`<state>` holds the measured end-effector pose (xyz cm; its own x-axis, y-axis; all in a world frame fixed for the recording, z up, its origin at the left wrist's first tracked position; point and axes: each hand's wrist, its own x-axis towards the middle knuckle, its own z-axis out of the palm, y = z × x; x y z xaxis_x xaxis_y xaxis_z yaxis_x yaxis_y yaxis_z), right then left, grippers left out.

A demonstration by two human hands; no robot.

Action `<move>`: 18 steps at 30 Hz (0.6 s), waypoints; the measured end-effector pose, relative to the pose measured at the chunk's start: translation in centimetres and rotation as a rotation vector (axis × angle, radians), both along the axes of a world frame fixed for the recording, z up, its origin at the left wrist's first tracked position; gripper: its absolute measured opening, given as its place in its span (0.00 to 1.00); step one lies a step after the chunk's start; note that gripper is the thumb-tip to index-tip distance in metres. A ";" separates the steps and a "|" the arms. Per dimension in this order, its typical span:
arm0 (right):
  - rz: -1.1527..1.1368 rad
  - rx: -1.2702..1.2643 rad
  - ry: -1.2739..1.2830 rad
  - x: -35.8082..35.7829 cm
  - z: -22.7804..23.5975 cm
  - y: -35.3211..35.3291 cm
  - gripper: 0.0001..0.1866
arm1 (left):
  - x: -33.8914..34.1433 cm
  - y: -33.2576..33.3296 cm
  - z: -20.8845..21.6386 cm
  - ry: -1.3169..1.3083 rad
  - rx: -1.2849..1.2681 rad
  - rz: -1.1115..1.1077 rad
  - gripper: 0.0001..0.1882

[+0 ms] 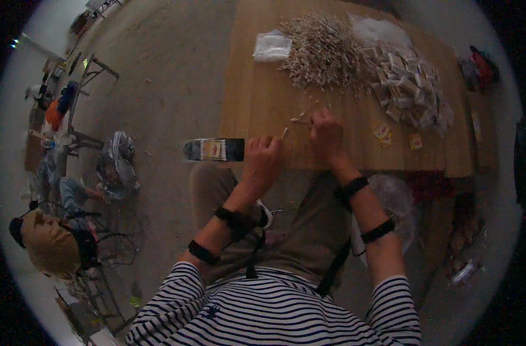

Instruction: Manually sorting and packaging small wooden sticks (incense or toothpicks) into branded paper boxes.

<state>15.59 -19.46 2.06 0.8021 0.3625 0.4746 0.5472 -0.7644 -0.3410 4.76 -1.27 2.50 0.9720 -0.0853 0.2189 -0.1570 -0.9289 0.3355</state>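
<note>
My left hand (264, 158) is closed near the front left of the table, and one thin cotton swab (284, 133) sticks out at its fingertips. Just left of that hand, a black-ended packet with a row of pale swabs (214, 150) juts past the table's corner; whether the hand touches it I cannot tell. Further right, my right hand (327, 135) pinches a few cotton swabs (299, 121), their ends pointing left. A large loose heap of swabs (326, 52) lies beyond both hands. A stray swab (315, 105) rests close to the right fingertips.
Clear small bags (410, 86) pile up at the right of the wooden table (254, 86). A white stack of packaging (273, 46) sits at the heap's left. Small yellow-and-white cards (383, 134) lie to the right. Another person (53, 242) is at the far left.
</note>
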 end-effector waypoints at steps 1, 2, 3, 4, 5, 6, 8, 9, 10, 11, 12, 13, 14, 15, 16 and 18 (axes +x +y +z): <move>0.007 0.004 0.006 0.2 -0.4 -0.1 0.04 | 0.5 -0.2 0.0 -0.013 0.020 0.021 0.13; 0.011 -0.047 -0.007 0.5 -1.0 -0.2 0.04 | 1.0 -0.4 0.0 -0.026 0.039 0.042 0.10; 0.013 -0.098 -0.018 0.8 -1.3 -0.4 0.04 | 1.3 -0.5 0.3 -0.036 0.059 0.062 0.07; 0.015 -0.149 -0.029 1.0 -1.6 -0.5 0.04 | 1.5 -0.6 0.6 -0.033 0.060 0.019 0.06; 0.012 -0.132 -0.030 0.9 -1.9 -0.7 0.05 | 1.5 -0.7 0.9 -0.030 0.061 -0.024 0.05; 0.014 -0.113 -0.027 0.3 -1.1 -0.2 0.05 | 1.5 -0.6 0.9 -0.022 0.064 -0.063 0.04; 0.022 -0.073 -0.004 -0.4 0.2 0.7 0.06 | 1.3 -0.4 0.0 -0.096 0.057 -0.083 0.03; 0.019 -0.056 0.018 -0.6 0.7 0.8 0.07 | 1.3 -0.5 0.0 -0.134 0.051 -0.101 0.03; 0.017 -0.040 0.040 -0.7 0.9 0.8 0.07 | 1.4 -0.5 0.1 -0.125 0.068 -0.107 0.04; 0.054 -0.046 0.061 -0.6 0.2 0.7 0.07 | 1.6 -0.5 0.1 -0.117 0.084 -0.113 0.04; 0.091 -0.054 0.082 -0.6 -0.3 0.7 0.07 | 1.8 -0.5 0.2 -0.108 0.098 -0.118 0.05; 0.129 -0.063 0.103 -0.5 -0.8 0.6 0.07 | 2.2 -0.6 0.1 -0.097 0.071 -0.098 0.05; 0.116 -0.039 0.134 -0.7 -1.4 0.4 0.07 | 2.6 -0.8 0.1 -0.087 0.044 -0.077 0.06; 0.109 -0.013 0.168 -1.4 -0.9 0.9 0.07 | 2.8 -0.6 -0.1 -0.072 0.019 -0.052 0.07; 0.101 0.012 0.203 -1.8 -0.6 1.2 0.07 | 2.9 -0.4 -0.3 -0.076 -0.003 -0.049 0.08; 0.094 0.004 0.165 -1.9 -0.6 1.3 0.07 | 3.1 0.0 -0.7 -0.087 -0.048 -0.048 0.10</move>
<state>13.72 -18.19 1.42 0.8319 0.4377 0.3411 0.5525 -0.7111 -0.4349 7.85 -1.24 1.78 0.9442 -0.1190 0.3071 -0.2316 -0.9028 0.3623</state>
